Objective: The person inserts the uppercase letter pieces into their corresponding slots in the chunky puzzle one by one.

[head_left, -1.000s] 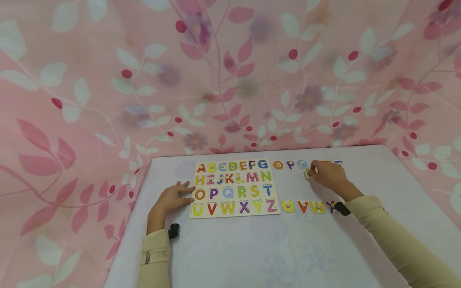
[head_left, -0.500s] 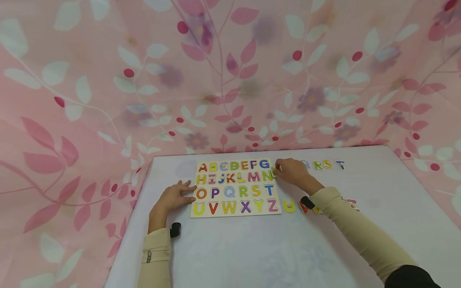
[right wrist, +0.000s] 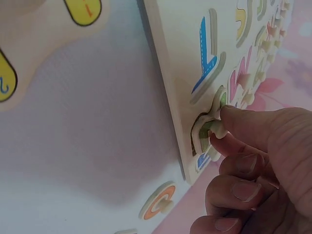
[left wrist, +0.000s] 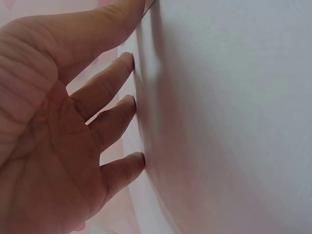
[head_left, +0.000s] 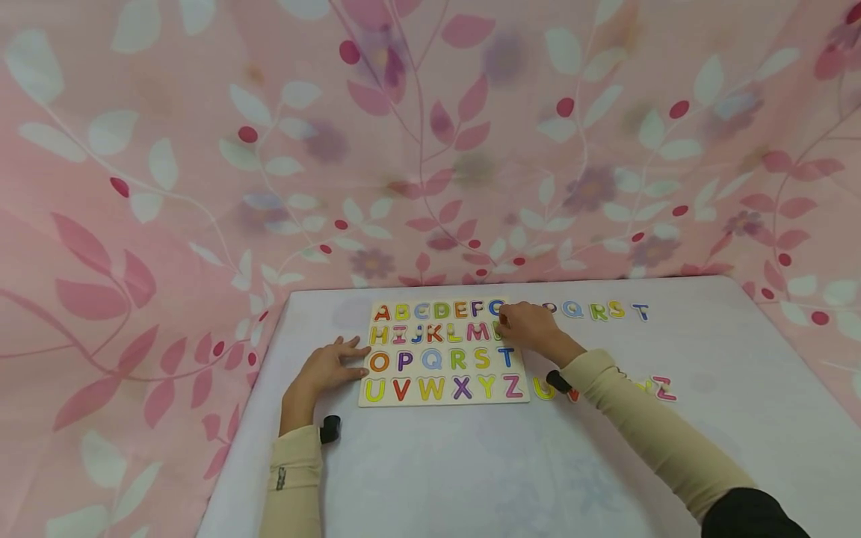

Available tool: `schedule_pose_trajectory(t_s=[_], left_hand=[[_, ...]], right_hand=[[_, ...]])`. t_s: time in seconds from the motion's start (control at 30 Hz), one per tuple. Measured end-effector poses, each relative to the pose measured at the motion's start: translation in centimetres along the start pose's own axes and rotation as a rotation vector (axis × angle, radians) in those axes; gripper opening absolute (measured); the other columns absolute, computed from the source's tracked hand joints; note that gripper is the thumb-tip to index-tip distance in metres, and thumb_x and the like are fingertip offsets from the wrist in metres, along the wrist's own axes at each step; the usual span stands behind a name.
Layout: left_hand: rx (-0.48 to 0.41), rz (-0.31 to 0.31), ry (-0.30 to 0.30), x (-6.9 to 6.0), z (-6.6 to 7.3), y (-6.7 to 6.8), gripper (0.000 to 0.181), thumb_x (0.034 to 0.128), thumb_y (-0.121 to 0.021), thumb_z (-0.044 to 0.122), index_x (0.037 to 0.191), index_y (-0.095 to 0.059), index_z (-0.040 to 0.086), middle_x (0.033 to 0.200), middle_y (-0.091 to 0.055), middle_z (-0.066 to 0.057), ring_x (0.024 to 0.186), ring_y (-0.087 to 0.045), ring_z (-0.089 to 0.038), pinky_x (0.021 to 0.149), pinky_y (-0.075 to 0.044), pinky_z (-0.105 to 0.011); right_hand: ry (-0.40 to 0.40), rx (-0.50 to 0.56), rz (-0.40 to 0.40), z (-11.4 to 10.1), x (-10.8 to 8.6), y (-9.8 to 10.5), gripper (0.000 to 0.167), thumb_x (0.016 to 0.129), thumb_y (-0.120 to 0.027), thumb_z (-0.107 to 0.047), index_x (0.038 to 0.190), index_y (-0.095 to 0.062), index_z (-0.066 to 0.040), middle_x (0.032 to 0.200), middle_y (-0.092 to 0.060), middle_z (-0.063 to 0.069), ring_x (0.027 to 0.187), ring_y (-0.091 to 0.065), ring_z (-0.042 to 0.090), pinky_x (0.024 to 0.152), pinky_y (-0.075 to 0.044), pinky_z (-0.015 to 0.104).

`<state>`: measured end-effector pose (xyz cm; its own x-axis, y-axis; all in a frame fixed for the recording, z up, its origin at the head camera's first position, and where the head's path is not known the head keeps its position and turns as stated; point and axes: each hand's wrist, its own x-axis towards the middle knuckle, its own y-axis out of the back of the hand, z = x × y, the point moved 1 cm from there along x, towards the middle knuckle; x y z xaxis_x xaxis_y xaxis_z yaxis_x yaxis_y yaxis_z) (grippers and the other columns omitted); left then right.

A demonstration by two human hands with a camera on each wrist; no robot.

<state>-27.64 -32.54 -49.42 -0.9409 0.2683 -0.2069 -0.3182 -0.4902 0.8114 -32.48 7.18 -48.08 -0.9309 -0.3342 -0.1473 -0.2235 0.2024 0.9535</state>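
In the head view, a wooden alphabet board [head_left: 444,401] lies on the table, its top two rows filled with knobbed letters. My right hand [head_left: 534,329] is over the right end of the second row. Its thumb and index finger pinch the knob of a green letter N [right wrist: 206,129], seen in the right wrist view tilted in its recess, not flush. The other fingers are curled loosely. My left hand [head_left: 329,366] rests at the board's left edge with fingers spread; the left wrist view shows its fingertips [left wrist: 127,103] against the white surface.
Right of the board lie loose letters: a partly hidden P, Q [head_left: 572,309], R [head_left: 598,312], S [head_left: 616,309] and T [head_left: 641,311]. Nearer are U [head_left: 542,389] and Z [head_left: 664,388], others hidden under my right forearm. An orange O [right wrist: 151,208] lies beside the board. A floral curtain [head_left: 430,149] hangs behind.
My right hand has carried the green letter N leftward from the loose letters onto the board's second row. The left hand has stayed at the board's left edge.
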Motion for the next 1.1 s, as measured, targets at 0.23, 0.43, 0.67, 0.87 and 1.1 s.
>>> schedule_pose_trajectory(t_s=[0.23,0.43,0.67,0.87,1.1], left_hand=[[-0.007,-0.001,0.01,0.0,0.0,0.1,0.053,0.0831,-0.08,0.026,0.133,-0.064,0.014,0.149,-0.045,-0.011,0.144,-0.024,-0.041,0.113,-0.02,-0.061],[-0.001,-0.01,0.008,0.1,-0.1,-0.1,0.054,0.0835,-0.079,0.028,0.133,-0.064,0.014,0.149,-0.045,-0.011,0.144,-0.024,-0.041,0.113,-0.02,-0.061],[-0.029,-0.004,0.031,-0.1,0.1,0.1,0.054,0.0833,-0.08,0.026,0.133,-0.063,0.015,0.15,-0.044,-0.01,0.145,-0.022,-0.039,0.114,-0.018,-0.06],[-0.026,-0.007,0.032,-0.3,0.1,0.2,0.054,0.0835,-0.08,0.025,0.134,-0.063,0.014,0.15,-0.044,-0.01,0.145,-0.022,-0.039,0.114,-0.017,-0.061],[-0.031,-0.01,0.032,-0.1,0.0,-0.1,0.054,0.083,-0.08,0.025,0.134,-0.063,0.015,0.15,-0.044,-0.009,0.146,-0.021,-0.039,0.114,-0.017,-0.06]], right_hand=[[-0.014,0.022,-0.011,-0.1,-0.3,-0.4,0.018,0.094,-0.068,-0.027,0.091,-0.062,-0.01,0.074,-0.058,0.001,0.067,-0.054,0.017,0.054,-0.042,0.028],[-0.03,0.057,-0.025,0.1,-0.4,-0.1,0.018,0.094,-0.067,-0.028,0.094,-0.065,-0.01,0.075,-0.059,0.001,0.068,-0.054,0.018,0.055,-0.042,0.028],[-0.042,0.078,0.033,1.6,-0.8,1.6,0.023,0.093,-0.068,-0.028,0.104,-0.067,-0.008,0.083,-0.065,0.004,0.074,-0.054,0.022,0.062,-0.045,0.035],[-0.076,0.07,0.076,3.5,-0.5,2.3,0.025,0.094,-0.065,-0.027,0.111,-0.067,-0.008,0.093,-0.068,0.009,0.078,-0.058,0.024,0.066,-0.05,0.041],[-0.077,0.057,0.069,4.9,-0.1,2.0,0.029,0.095,-0.064,-0.026,0.113,-0.064,-0.004,0.094,-0.067,0.013,0.076,-0.056,0.025,0.066,-0.049,0.041]])
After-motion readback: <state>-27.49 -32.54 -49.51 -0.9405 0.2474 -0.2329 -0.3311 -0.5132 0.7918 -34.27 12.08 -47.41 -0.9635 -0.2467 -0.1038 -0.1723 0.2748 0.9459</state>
